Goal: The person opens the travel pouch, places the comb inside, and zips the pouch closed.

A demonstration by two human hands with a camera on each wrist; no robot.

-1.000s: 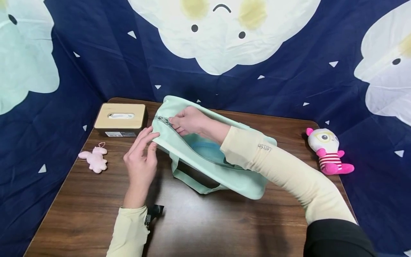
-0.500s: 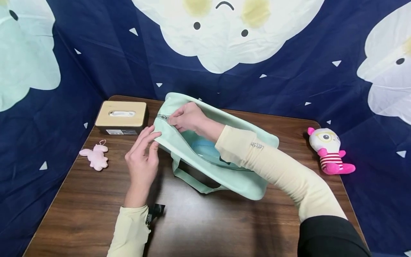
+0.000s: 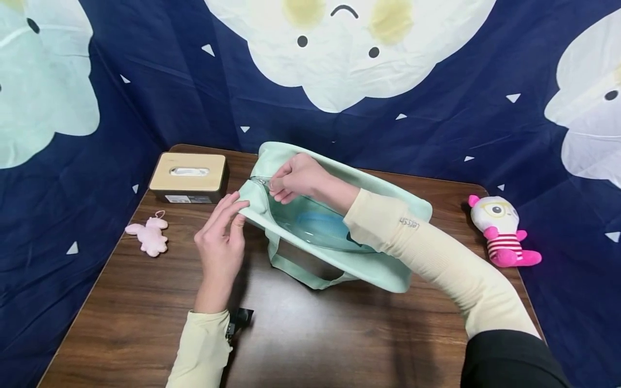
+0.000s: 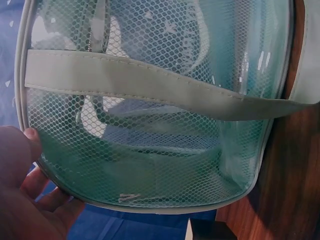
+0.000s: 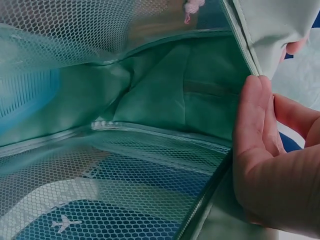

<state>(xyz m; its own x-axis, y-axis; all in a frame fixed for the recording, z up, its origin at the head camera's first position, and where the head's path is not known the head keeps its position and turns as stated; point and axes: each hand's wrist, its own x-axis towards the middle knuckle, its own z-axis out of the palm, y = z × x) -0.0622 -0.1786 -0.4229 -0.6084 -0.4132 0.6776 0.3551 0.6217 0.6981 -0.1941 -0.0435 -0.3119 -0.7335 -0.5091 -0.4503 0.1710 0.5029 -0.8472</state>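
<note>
A mint green bag [image 3: 335, 264] with clear mesh sides lies at an angle on the table, its top unzipped for most of its length. My right hand [image 3: 298, 175] pinches at the zip near the bag's left end; the zip pull is hidden by the fingers. My left hand [image 3: 220, 237] holds the bag's left front corner, the thumb and fingers on either side of its edge, as the left wrist view shows. Inside the bag lies a blue ribbed thing [image 3: 322, 223], partly hidden by the right sleeve. In the right wrist view the right hand [image 5: 275, 145] is beside the zip edge.
A tissue box [image 3: 189, 178] with a wooden lid stands at the back left. In front of it lies a small pink plush [image 3: 150, 236]. A pink and white plush toy [image 3: 502, 231] sits by the table's right edge. The bag's strap handle [image 3: 310, 277] hangs in front.
My right hand moved slightly towards the bag's left end, then back right along the zip. The bag's opening beside that hand now looks wider. My left hand keeps the same corner.
</note>
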